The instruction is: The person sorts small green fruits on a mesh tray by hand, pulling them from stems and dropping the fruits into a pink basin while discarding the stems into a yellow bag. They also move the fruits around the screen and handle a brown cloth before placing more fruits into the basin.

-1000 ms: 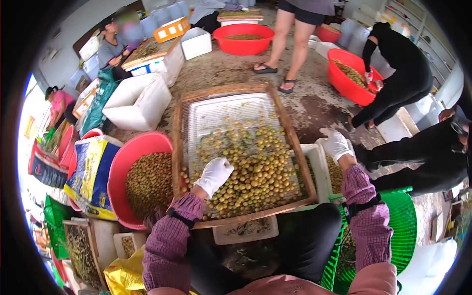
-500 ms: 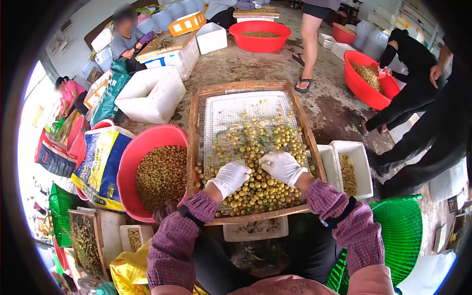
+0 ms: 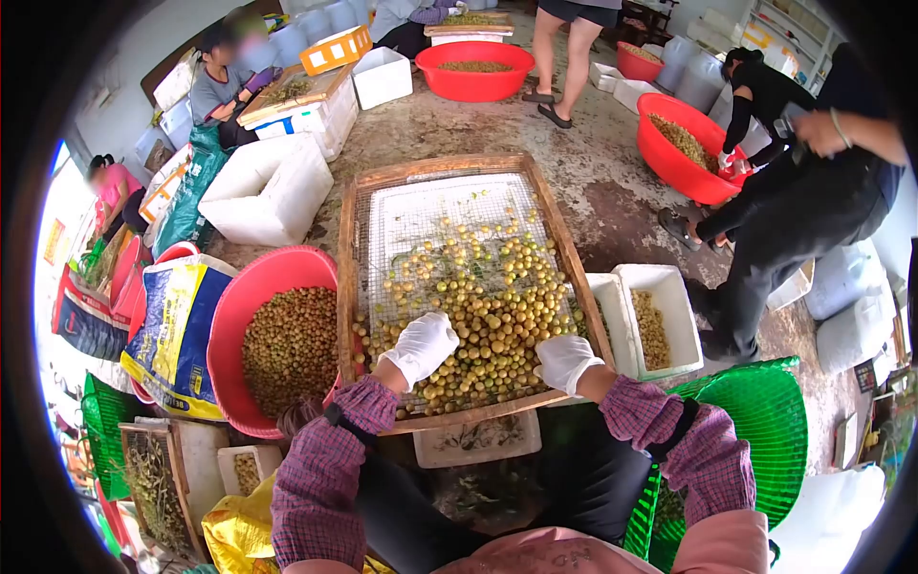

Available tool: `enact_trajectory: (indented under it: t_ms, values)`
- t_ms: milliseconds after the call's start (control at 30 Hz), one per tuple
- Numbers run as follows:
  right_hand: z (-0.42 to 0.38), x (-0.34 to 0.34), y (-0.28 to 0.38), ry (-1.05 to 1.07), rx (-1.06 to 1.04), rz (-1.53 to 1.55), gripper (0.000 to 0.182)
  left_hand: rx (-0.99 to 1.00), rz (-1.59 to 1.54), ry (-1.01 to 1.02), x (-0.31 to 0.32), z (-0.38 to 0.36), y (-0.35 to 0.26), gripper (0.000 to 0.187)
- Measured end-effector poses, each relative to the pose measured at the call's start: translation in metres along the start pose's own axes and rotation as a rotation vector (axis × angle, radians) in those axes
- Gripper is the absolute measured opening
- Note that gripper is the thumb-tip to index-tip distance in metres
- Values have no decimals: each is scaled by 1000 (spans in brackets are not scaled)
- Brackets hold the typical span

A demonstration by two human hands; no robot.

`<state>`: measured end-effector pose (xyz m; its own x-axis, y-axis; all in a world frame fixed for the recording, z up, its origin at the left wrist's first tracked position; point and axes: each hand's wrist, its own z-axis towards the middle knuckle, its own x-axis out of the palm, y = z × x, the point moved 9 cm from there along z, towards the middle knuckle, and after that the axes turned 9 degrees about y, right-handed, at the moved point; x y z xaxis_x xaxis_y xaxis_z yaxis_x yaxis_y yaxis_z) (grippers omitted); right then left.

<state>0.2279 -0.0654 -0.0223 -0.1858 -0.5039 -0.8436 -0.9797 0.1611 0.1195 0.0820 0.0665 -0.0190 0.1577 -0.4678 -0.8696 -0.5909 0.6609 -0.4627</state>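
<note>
A wooden-framed mesh tray (image 3: 350, 251) lies in front of me, with many small round yellow-green fruits (image 3: 492, 320) spread over its near half. My left hand (image 3: 422, 348), in a white glove, is closed over the fruits at the left; what it holds, if anything, is hidden. On the near right side of the mesh, my right hand (image 3: 566, 364), also gloved, rests at the edge of the fruits with its fingers curled; whether something is in them cannot be made out. A white tray shows under the mesh at the far end.
A pink basin (image 3: 228, 316) of fruits stands left, a white foam box (image 3: 681, 330) of fruits right. A green basket (image 3: 765, 430) is near my right arm. Red tubs (image 3: 473, 91) stand farther back. Several people sit, stand or bend around the room.
My hands have moved apart, the right one toward the near right corner of the tray. The view has shifted slightly. At the right, a standing person has moved more into view.
</note>
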Motion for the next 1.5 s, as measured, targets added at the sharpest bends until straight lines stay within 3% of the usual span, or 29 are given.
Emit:
enact_trajectory:
  t_ms: [67, 167, 233, 367, 400, 533, 600, 667, 767, 800, 933, 1033, 1133, 1267, 1367, 1433, 1500]
  values:
    - [1, 1, 4, -13, -26, -60, 24, -106, -179, 180, 6, -1, 4, 19]
    - [1, 2, 6, -83, -64, -91, 20, -178, -924, 349, 22, -12, -12, 14]
    - [1, 1, 6, -113, -75, -91, 18, -9, -966, 367, 16, -15, -43, 18]
    - [5, -1, -6, -169, -98, 3, 16, 457, -167, 244, 34, -13, -96, 17]
    - [6, -1, -13, -197, -114, 51, 16, 408, -85, 267, 51, -12, -93, 18]
    - [4, -27, -53, -390, -130, 376, 13, 590, 184, 123, 64, -21, -115, 14]
    - [6, -33, -56, -355, -218, 398, 11, 580, 217, 89, 64, -22, -119, 14]
    - [13, -31, -68, -290, -63, 523, 11, 566, 166, 56, 57, -23, -123, 16]
    - [22, -23, -66, -290, -111, 563, 15, 539, 224, 13, 65, -17, -120, 13]
    - [29, -21, -65, -277, -157, 601, 16, 442, 229, 41, 63, -14, -115, 13]
    - [31, -21, -65, -210, -119, 419, 19, 251, -75, 49, 48, 1, -87, 8]
    - [34, -22, -49, -129, -115, 311, 22, 239, -152, -55, 23, 1, -82, 13]
    - [41, -23, -34, -10, -156, 240, 24, 258, -240, 5, 21, 5, -76, 13]
    - [45, -19, -29, 97, -98, 205, 18, -76, -886, 190, 20, 2, -61, 6]
    - [39, -26, -30, 141, -125, 778, 15, 100, -1269, 225, 36, 14, -50, 7]
    - [32, -35, -21, 125, -209, 1084, 16, 83, -1412, 241, 32, 13, -54, 15]
    - [31, -34, -8, 130, -334, 1322, 14, -53, -1187, 121, 17, 7, -56, 21]
